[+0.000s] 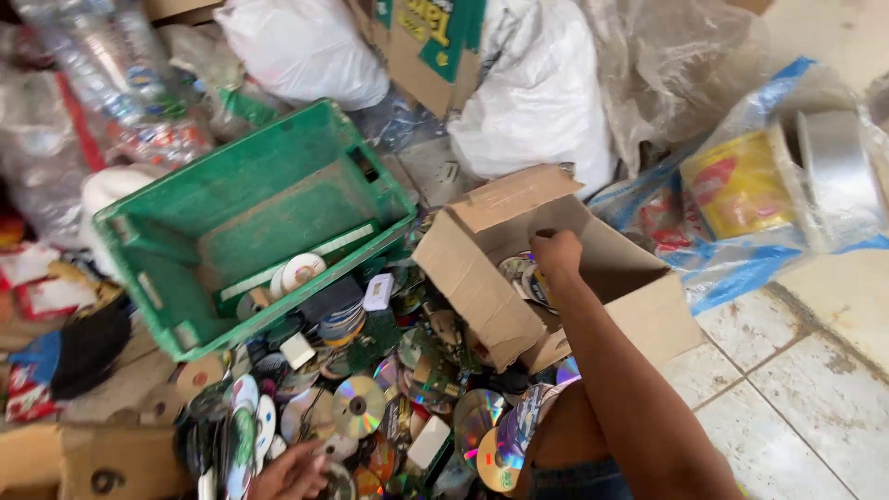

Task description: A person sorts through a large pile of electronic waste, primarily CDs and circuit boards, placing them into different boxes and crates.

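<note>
Dozens of discs (359, 406) litter the floor at seven o'clock — thin, light, stiff, slick and scratch-prone, so best pinched by the rim. The right hand (556, 252), its grip curled down among the discs inside the cardboard box (482, 278), may hold one, though that cannot be told; the left hand (289, 472) rests loosely open on the pile.

An open brown cardboard box (482, 268) sits tipped at the centre, flaps raised, with discs inside. Behind it, at the top, a cardboard carton (426, 46) leans, printed green and yellow. At the right, a yellow tub with a red label (736, 185) lies inside a clear and blue plastic bag (741, 264). At the far left lie small red-and-white packets (42, 282). Another plain cardboard box (93, 463) lies at the lower left corner.
</note>
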